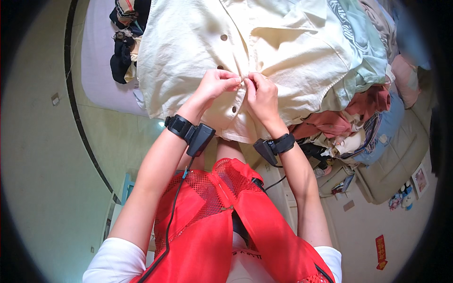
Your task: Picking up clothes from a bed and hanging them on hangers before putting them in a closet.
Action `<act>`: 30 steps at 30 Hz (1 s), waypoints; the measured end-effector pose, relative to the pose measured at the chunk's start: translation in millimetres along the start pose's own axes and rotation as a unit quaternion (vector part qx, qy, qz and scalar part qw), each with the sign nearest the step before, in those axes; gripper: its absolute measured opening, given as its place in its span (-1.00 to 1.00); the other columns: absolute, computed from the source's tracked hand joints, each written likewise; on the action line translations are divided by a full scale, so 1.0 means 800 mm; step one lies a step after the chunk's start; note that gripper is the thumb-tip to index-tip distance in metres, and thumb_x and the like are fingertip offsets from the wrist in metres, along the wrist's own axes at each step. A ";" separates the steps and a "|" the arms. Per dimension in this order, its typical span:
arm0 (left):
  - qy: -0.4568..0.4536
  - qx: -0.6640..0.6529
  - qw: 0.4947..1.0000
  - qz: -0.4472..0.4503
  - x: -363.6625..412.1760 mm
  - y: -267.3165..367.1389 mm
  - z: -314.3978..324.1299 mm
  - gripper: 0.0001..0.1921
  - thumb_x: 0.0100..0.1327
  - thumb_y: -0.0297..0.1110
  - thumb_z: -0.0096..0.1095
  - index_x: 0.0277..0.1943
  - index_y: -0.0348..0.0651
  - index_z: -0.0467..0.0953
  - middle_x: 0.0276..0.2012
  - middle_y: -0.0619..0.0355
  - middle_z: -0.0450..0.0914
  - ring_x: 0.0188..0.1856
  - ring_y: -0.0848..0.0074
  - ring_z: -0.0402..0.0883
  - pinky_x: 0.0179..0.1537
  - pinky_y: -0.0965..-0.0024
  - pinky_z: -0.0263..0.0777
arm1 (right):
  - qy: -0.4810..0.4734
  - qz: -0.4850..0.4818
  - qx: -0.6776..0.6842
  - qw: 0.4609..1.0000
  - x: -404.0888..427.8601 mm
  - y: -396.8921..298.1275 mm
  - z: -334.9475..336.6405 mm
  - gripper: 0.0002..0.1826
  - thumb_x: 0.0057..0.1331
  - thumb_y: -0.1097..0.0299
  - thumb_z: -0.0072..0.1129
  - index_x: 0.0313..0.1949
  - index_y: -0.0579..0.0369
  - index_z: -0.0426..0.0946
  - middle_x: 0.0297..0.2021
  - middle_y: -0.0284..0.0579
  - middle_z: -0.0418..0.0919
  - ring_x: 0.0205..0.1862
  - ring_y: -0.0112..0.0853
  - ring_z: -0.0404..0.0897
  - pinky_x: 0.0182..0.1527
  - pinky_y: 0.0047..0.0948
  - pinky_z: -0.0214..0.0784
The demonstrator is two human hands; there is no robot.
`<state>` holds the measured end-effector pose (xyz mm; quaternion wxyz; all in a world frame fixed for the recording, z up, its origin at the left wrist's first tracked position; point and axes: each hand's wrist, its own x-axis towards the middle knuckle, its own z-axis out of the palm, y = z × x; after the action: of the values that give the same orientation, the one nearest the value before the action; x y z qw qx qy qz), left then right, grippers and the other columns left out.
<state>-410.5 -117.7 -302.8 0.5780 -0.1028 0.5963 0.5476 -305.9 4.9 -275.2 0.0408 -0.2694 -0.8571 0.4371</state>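
Observation:
A cream button-front shirt [177, 60] lies spread out before me, its dark brown buttons [234, 109] running down the left edge of the front opening. My left hand [216, 85] pinches that edge between thumb and fingertips. Close beside it, my right hand [262, 96] grips the facing edge of the shirt front. The fingertips of both hands nearly meet at the opening. Whatever is between them is mostly hidden by the fingers. Above my hands the two front edges lie apart, with a patch pocket or flap on the right side.
Dark socks and small garments [122, 58] lie on the lilac bed sheet [101, 70] at left. To the right are a mint-green garment [370, 67], heaped reddish clothes [329, 123], a blue cushion [384, 141] and a grey sofa [400, 162]. Black cables hang from both wrist devices.

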 end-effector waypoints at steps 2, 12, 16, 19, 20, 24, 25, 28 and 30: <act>-0.059 -0.019 0.996 -0.069 0.006 0.003 -0.005 -0.83 0.21 -0.46 0.29 -0.20 -0.39 0.59 -0.32 0.12 0.64 -0.31 0.61 0.60 -0.20 0.60 0.49 | 0.006 0.059 0.035 0.998 -0.005 -0.003 0.000 -0.92 0.17 0.46 0.17 -0.37 0.20 0.52 -0.47 0.04 0.56 -0.37 -0.08 0.56 -0.28 -0.18 0.39; -0.049 0.014 0.997 -0.057 0.005 0.004 -0.008 -0.87 0.20 -0.46 0.25 -0.26 -0.35 0.61 -0.40 0.18 0.63 -0.36 0.67 0.58 -0.27 0.66 0.44 | 0.015 0.037 -0.056 0.998 -0.004 -0.014 0.005 -0.84 0.12 0.34 0.25 -0.46 0.17 0.53 -0.47 -0.03 0.56 -0.37 -0.15 0.55 -0.30 -0.18 0.39; -0.048 0.023 0.998 -0.039 0.004 0.003 -0.007 -0.88 0.19 -0.46 0.23 -0.28 -0.34 0.61 -0.41 0.20 0.63 -0.40 0.71 0.54 -0.34 0.69 0.38 | -0.009 0.031 -0.064 0.997 0.001 -0.010 0.001 -0.85 0.09 0.35 0.25 -0.47 0.16 0.53 -0.48 -0.05 0.55 -0.36 -0.15 0.55 -0.31 -0.18 0.39; -0.045 0.011 0.998 -0.030 0.005 0.002 -0.007 -0.88 0.19 -0.45 0.23 -0.30 -0.33 0.61 -0.42 0.21 0.62 -0.40 0.71 0.53 -0.35 0.68 0.36 | -0.025 0.012 -0.069 0.997 0.005 -0.010 0.000 -0.88 0.07 0.38 0.24 -0.48 0.14 0.51 -0.49 -0.07 0.55 -0.35 -0.16 0.54 -0.33 -0.19 0.39; -0.050 0.009 0.998 -0.025 0.006 0.001 -0.008 -0.88 0.19 -0.44 0.22 -0.30 -0.32 0.61 -0.43 0.22 0.62 -0.40 0.71 0.53 -0.34 0.67 0.36 | -0.021 -0.012 -0.085 0.996 0.005 -0.009 0.001 -0.88 0.07 0.38 0.23 -0.49 0.14 0.50 -0.49 -0.08 0.54 -0.35 -0.17 0.54 -0.34 -0.20 0.39; -0.038 0.126 0.991 -0.002 0.008 0.011 -0.007 -0.87 0.17 -0.44 0.20 -0.31 -0.32 0.60 -0.44 0.21 0.61 -0.39 0.70 0.54 -0.31 0.63 0.39 | -0.020 -0.061 -0.121 0.991 0.004 0.003 0.004 -0.89 0.06 0.39 0.21 -0.49 0.12 0.47 -0.50 -0.10 0.52 -0.37 -0.18 0.53 -0.35 -0.22 0.39; -0.034 0.195 0.980 0.028 0.009 0.013 -0.005 -0.87 0.16 -0.43 0.20 -0.32 -0.32 0.60 -0.46 0.21 0.60 -0.41 0.71 0.52 -0.34 0.63 0.38 | -0.021 -0.061 -0.120 0.991 0.005 0.003 0.003 -0.89 0.06 0.39 0.21 -0.49 0.12 0.47 -0.50 -0.10 0.52 -0.37 -0.18 0.53 -0.35 -0.22 0.39; -0.023 0.262 0.963 0.056 0.012 0.011 -0.003 -0.85 0.15 -0.40 0.18 -0.33 -0.32 0.59 -0.50 0.23 0.57 -0.45 0.73 0.48 -0.40 0.62 0.35 | -0.027 -0.072 -0.098 0.992 0.005 0.004 0.000 -0.88 0.05 0.41 0.22 -0.45 0.14 0.47 -0.48 -0.10 0.53 -0.38 -0.18 0.52 -0.35 -0.22 0.39; -0.017 0.260 0.964 0.055 0.011 0.017 -0.001 -0.83 0.14 -0.38 0.17 -0.34 -0.32 0.59 -0.52 0.24 0.56 -0.47 0.74 0.46 -0.42 0.62 0.33 | -0.033 -0.015 -0.038 0.999 0.004 0.007 0.000 -0.86 0.03 0.44 0.23 -0.40 0.16 0.51 -0.45 -0.08 0.55 -0.37 -0.18 0.52 -0.34 -0.23 0.39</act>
<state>-423.6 -108.5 -303.1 0.5638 0.0930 0.7133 0.4058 -306.1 8.9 -280.2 0.0089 -0.2435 -0.8780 0.4120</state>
